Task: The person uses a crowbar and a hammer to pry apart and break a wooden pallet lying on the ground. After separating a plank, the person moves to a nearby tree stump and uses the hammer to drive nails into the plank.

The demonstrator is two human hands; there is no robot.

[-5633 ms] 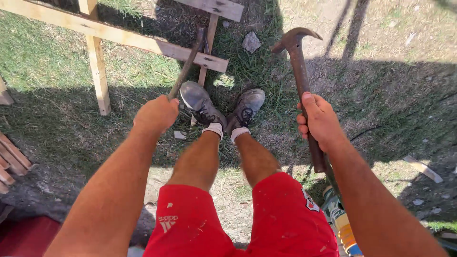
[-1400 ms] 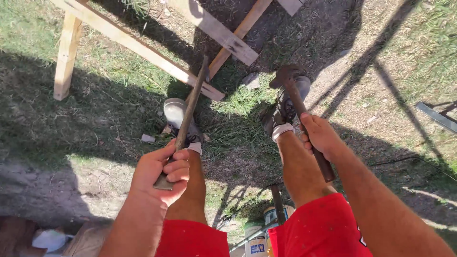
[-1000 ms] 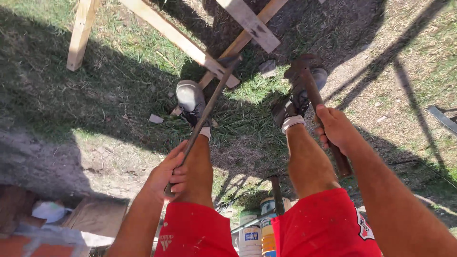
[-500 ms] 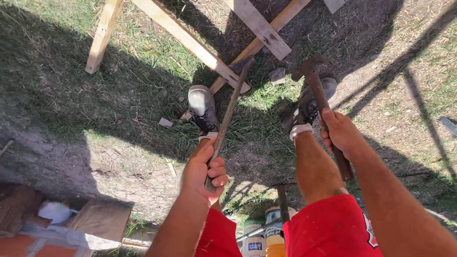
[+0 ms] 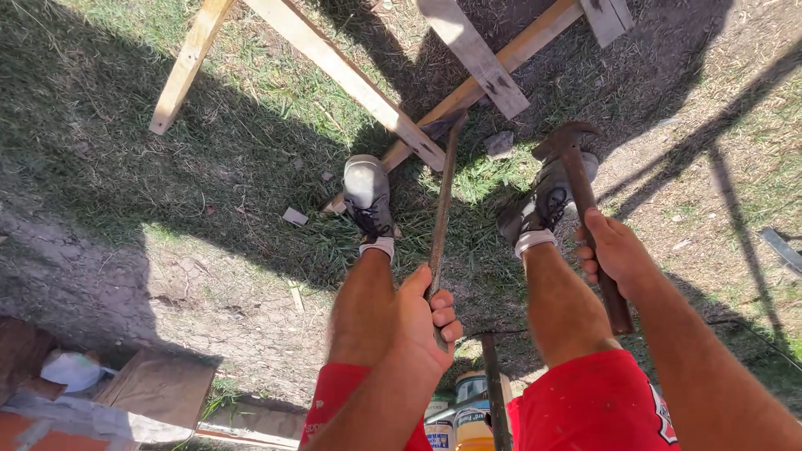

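Hands on two tools above the plank frame

Fingers of our left hand (image 5: 422, 321) are curled tight round the long thin rusty metal bar (image 5: 441, 213), whose far tip rests at the pale wooden plank frame (image 5: 351, 79) lying on the grass. Our right hand (image 5: 614, 250) is wrapped firmly about the wooden handle of the rusty claw hammer (image 5: 576, 179), its head hanging over our right grey shoe (image 5: 539, 205). Our left grey shoe (image 5: 368, 192) stands just beside the bar
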